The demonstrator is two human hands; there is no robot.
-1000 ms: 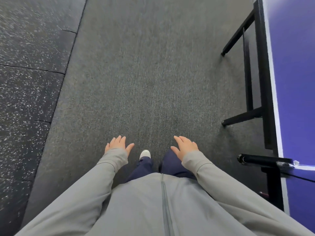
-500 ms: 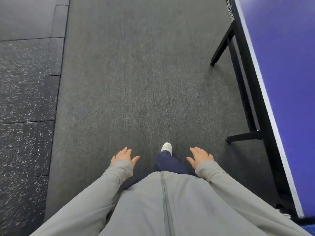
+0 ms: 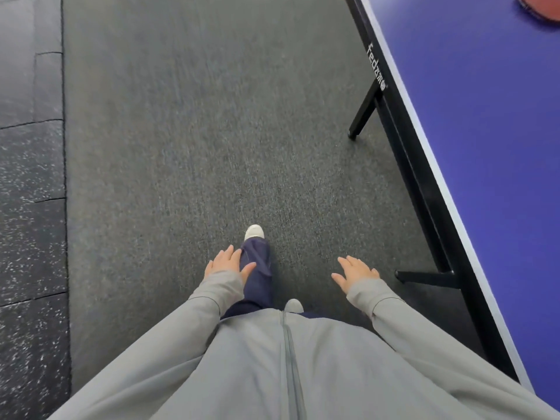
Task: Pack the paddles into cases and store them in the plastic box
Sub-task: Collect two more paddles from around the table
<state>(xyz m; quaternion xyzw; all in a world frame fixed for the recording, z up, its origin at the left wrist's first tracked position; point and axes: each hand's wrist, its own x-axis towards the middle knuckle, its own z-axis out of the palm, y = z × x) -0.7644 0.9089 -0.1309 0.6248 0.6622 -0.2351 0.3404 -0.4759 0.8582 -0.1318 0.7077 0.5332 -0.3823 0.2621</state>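
Head view: my left hand [image 3: 227, 263] and right hand [image 3: 356, 272] hang low in front of the grey jacket, both empty, with the fingers spread and relaxed. A red paddle [image 3: 542, 9] lies on the blue table [image 3: 485, 177] at the far right, cut off by the frame edge. I see no case and no plastic box. One shoe [image 3: 254, 232] is set ahead on the carpet [image 3: 197, 147]. The table runs close along my right side, so I judge the risk is clipping its black leg [image 3: 363, 113] or misjudging a blurred reach for the paddle.

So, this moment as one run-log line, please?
mid-stride beside blue table-tennis table | left hand open | right hand open | red paddle on table
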